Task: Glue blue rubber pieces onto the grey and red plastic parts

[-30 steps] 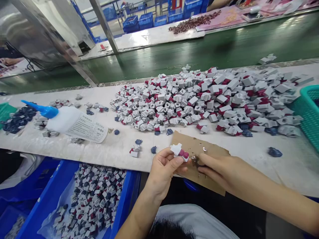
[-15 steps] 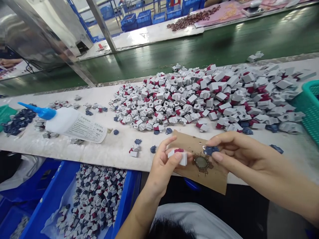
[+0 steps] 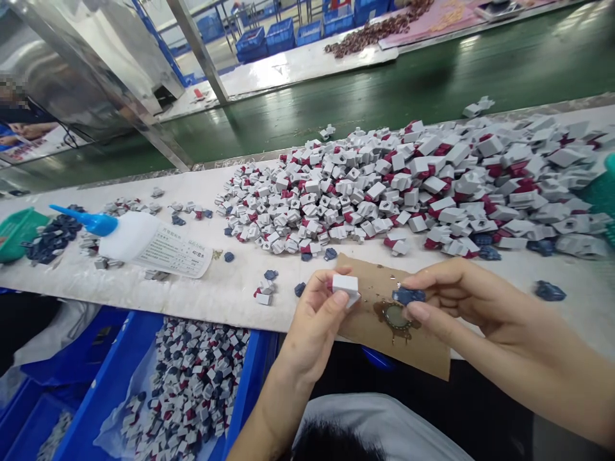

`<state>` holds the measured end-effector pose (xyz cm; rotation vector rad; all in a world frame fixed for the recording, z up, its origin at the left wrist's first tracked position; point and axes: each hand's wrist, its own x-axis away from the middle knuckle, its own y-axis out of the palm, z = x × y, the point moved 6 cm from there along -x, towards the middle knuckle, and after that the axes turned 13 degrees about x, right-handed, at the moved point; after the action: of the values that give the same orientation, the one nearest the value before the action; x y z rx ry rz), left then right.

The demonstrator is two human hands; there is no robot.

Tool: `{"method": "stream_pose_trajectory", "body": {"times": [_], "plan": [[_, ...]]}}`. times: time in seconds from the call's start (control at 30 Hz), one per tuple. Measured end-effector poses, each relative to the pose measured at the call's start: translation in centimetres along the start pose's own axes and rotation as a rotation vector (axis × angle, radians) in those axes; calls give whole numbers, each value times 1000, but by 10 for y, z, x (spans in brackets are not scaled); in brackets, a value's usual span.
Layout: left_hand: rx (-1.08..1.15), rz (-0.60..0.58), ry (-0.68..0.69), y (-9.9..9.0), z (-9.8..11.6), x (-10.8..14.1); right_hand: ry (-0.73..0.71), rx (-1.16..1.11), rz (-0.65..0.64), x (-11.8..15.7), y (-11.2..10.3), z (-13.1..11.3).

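Observation:
Between the thumb and fingers of my left hand (image 3: 314, 320) is a small white and dark-red plastic part (image 3: 344, 285), its flat white face turned up. My right hand (image 3: 456, 301) pinches a small dark-blue plastic part (image 3: 408, 295) a short way to the right; the two parts are apart. Beneath both hands lies a piece of brown cardboard (image 3: 369, 342). It carries a round, wet-looking patch (image 3: 396, 315) with a dark, beaded rim, close under the blue part.
Behind my hands spreads a large heap of white and red parts (image 3: 346, 186). A glue bottle (image 3: 148, 240) with a blue nozzle lies at left. A blue crate (image 3: 257, 358) holds mixed parts below the table edge. Beyond runs a green conveyor belt (image 3: 288, 115); a co-worker's hands (image 3: 29, 131) are far left.
My left hand has turned the white and red part, so its white face now shows more and less red is visible. My right hand still pinches the blue part. The view has shifted slightly.

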<state>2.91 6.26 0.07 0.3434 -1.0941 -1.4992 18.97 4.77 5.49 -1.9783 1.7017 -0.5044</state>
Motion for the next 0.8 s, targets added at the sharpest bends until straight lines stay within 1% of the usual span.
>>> {"method": "stream_pose_trajectory", "body": {"times": [0.07,0.17,0.2,0.3,0.33,0.37,0.4,0.5,0.6,0.67,0.73,0.8], "plan": [[-43,46,41,-2,-3,-1,-67,38,48,1,0,-6],[-122,60,25,-1,-9,0,-136,93,141,4,-3,-12],[-184,56,60,-1,-7,2,-145,109,173,5,-5,-13],[-469,71,285,-2,10,7,-143,145,243,7,-10,-11],[-537,67,338,-3,14,9,-143,153,250,7,-11,-10],[-560,53,361,-3,16,10,-147,160,243,7,-10,-10],[-534,27,349,-3,15,10,-153,165,226,7,-8,-10],[-305,-73,245,0,7,7,-205,164,160,5,0,-14],[-161,-56,186,3,-2,4,-248,146,133,4,5,-21],[-146,-35,187,7,-4,3,-260,141,122,3,6,-24],[-151,-40,195,11,-5,2,-252,151,126,4,5,-25],[-141,-31,211,13,-3,1,-234,176,163,5,1,-24]]}}
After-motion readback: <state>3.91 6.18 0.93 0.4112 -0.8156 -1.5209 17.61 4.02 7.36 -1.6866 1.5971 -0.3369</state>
